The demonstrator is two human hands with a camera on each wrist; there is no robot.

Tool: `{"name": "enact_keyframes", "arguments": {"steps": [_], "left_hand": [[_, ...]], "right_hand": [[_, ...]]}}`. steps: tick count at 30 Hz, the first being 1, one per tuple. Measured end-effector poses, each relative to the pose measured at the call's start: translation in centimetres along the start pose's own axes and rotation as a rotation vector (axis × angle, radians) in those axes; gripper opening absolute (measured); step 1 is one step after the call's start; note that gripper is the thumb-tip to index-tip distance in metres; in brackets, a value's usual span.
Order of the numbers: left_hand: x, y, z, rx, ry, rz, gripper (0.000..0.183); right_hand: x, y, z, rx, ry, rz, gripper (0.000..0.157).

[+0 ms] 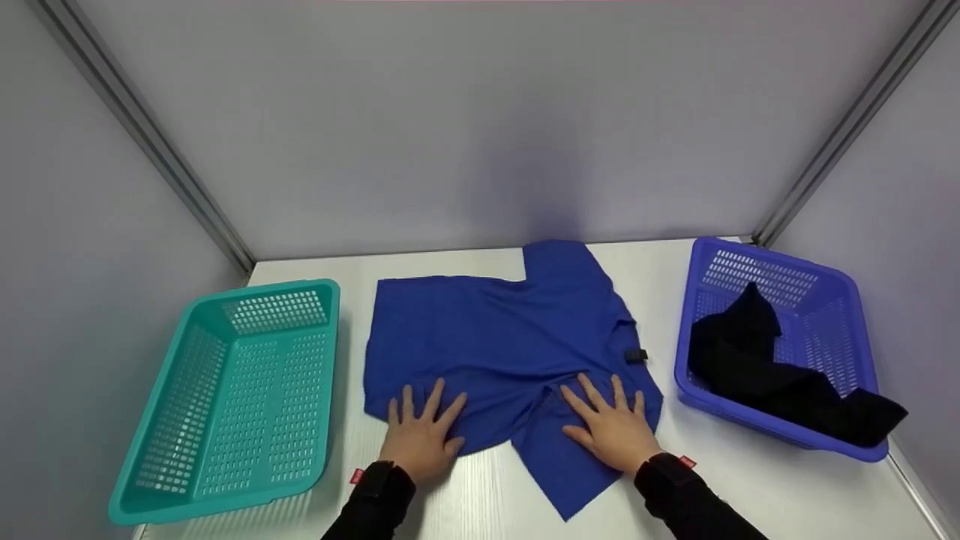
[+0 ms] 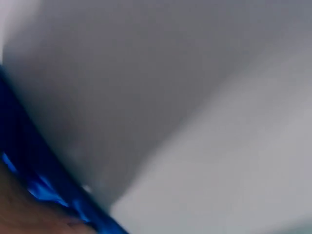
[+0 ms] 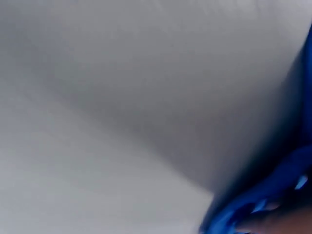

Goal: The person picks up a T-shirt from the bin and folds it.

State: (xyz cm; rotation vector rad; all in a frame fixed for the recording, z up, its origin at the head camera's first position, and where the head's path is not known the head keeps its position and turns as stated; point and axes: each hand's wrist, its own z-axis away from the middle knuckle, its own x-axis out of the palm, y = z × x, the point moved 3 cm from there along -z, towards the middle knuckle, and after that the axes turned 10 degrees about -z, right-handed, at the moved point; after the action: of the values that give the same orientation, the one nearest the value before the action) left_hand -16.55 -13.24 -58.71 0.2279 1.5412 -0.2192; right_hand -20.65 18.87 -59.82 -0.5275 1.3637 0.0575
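**Two flat hands on a blue shirt between two baskets**

Grey partition walls close in a white table (image 1: 480, 495), and from the head view the layout is plain. One blue T-shirt (image 1: 502, 337) lies spread in the middle of the table, neck end toward the right, a sleeve sticking out at the far edge and another flap hanging toward the near edge. The left hand (image 1: 420, 435) lies flat on the shirt's near left part, fingers straight and fanned, gripping nothing. The right hand (image 1: 611, 427) lies the same way on the near right part, fingers splayed. I'd judge both palms are pressing the cloth flat so it stays put. Baskets: two. One teal basket (image 1: 225, 397) sits to the left, holding nothing I can see; one purple basket (image 1: 780, 345) sits to the right with one black garment (image 1: 772, 367) slumped over its near rim.

Left wrist view: mostly blurred grey, with a strip of blue cloth at the lower left; fingers cannot be made out.

Right wrist view: equally blurred, blue cloth at the lower right corner, nothing more to read.
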Motion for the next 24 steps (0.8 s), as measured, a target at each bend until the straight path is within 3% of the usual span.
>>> {"name": "enact_keyframes", "arguments": {"steps": [4,8,12,15,19,22,24], "left_hand": [[0.3,1.9,-0.7,0.156,-0.017,0.034,0.062],[0.3,2.0,-1.1,0.141,0.041,-0.043,0.052],[0.1,0.4,-1.1,0.047,0.197,-0.169,0.032],[-0.2,-1.0,-0.8,0.015,0.306,-0.256,0.015],[-0.6,-2.7,-0.1,0.017,0.331,-0.319,0.016],[-1.2,-3.3,0.6,0.039,0.291,-0.327,0.025],[-1.8,-3.4,1.1,0.049,0.258,-0.315,0.03]], "right_hand": [[-0.2,0.1,0.3,0.149,0.096,0.087,0.066],[-0.3,0.2,0.2,0.168,0.104,0.058,0.067],[-0.9,1.5,0.0,0.067,0.005,-0.048,0.063],[-1.6,2.8,0.3,-0.013,-0.011,-0.032,0.058],[-2.3,3.3,1.3,-0.08,0.139,0.066,0.057],[-2.3,2.2,2.8,-0.165,0.3,0.117,0.052],[-2.0,0.9,4.2,-0.248,0.352,0.139,0.038]]}}
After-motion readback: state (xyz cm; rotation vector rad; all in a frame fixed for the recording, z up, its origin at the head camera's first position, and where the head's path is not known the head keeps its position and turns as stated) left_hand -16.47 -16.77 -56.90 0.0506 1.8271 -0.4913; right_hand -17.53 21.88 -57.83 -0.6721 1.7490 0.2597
